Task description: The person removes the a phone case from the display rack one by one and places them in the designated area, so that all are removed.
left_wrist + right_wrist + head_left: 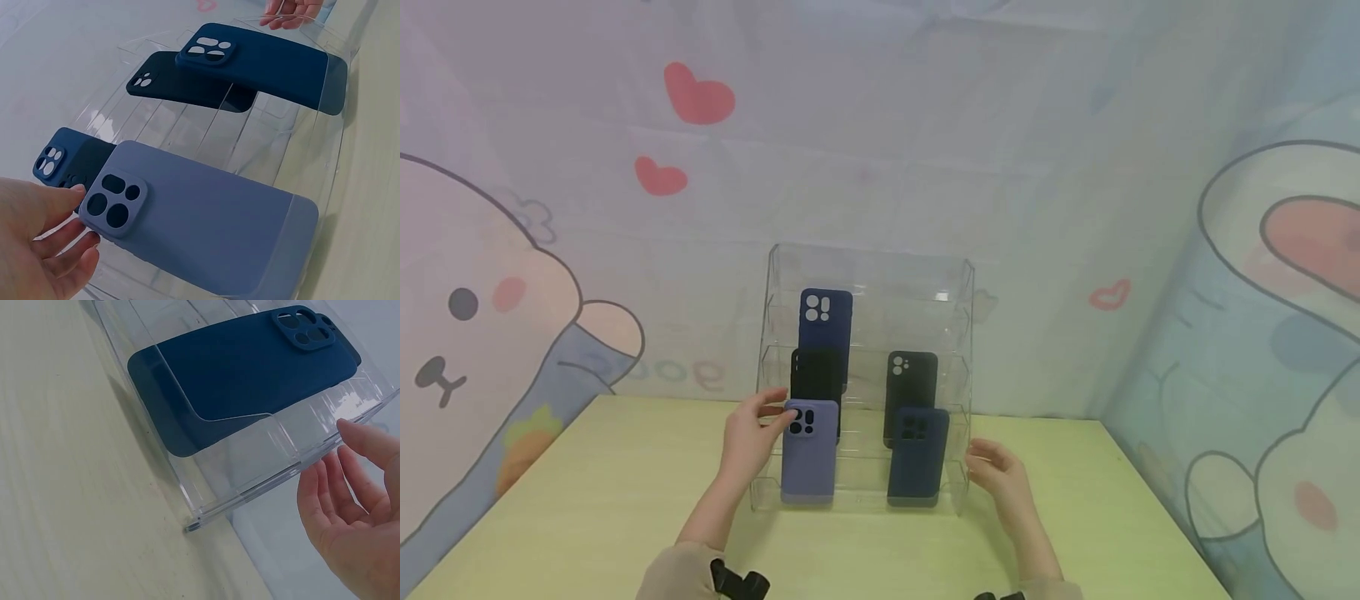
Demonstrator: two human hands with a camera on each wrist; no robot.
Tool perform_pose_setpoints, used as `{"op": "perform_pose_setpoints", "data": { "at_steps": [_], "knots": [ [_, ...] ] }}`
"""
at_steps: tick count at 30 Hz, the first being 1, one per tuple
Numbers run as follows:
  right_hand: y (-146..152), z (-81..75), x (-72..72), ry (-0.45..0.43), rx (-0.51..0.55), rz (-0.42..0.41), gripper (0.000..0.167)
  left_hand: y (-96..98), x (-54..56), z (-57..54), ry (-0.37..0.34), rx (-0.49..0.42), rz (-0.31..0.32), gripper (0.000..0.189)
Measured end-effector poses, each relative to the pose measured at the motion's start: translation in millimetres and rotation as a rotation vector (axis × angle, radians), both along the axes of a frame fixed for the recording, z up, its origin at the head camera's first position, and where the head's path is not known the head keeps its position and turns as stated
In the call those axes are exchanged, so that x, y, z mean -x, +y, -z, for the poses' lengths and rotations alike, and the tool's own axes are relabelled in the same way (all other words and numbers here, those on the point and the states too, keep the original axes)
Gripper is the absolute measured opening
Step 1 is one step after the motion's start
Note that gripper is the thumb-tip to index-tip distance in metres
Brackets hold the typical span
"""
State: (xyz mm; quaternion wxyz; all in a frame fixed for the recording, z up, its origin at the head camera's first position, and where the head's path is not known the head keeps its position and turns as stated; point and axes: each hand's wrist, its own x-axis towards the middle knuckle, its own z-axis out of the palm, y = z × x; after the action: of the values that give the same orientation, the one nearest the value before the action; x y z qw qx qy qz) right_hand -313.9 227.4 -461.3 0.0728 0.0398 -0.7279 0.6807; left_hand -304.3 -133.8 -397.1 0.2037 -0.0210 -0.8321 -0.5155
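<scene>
A clear acrylic tiered stand (861, 471) holds several phone cases. My left hand (751, 433) is at the upper left corner of a lavender phone case (808, 467) in the bottom tier. In the left wrist view, its thumb and fingers (90, 240) are spread apart beside the case's camera end; whether they touch it is unclear. My right hand (1000, 475) is by the stand's right side, fingers loosely bent, holding nothing. Close to it, a dark blue phone case (225, 375) leans in the bottom tier.
Behind the front cases stand a black case (816, 371) and a blue case (825, 321) on the left, and another black case (912, 379) on the right. A pale wood-look table (647, 467) carries the stand; a printed cloth backdrop (865, 125) hangs behind.
</scene>
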Motion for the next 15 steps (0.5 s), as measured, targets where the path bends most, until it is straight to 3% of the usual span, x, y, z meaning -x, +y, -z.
{"op": "perform_pose_setpoints", "data": {
  "at_steps": [15],
  "knots": [
    [-1.0, 0.4, -2.6, -0.027, 0.008, 0.000, 0.042, 9.2, 6.3, 3.5, -0.016, 0.038, -0.048, 0.036]
  ]
}}
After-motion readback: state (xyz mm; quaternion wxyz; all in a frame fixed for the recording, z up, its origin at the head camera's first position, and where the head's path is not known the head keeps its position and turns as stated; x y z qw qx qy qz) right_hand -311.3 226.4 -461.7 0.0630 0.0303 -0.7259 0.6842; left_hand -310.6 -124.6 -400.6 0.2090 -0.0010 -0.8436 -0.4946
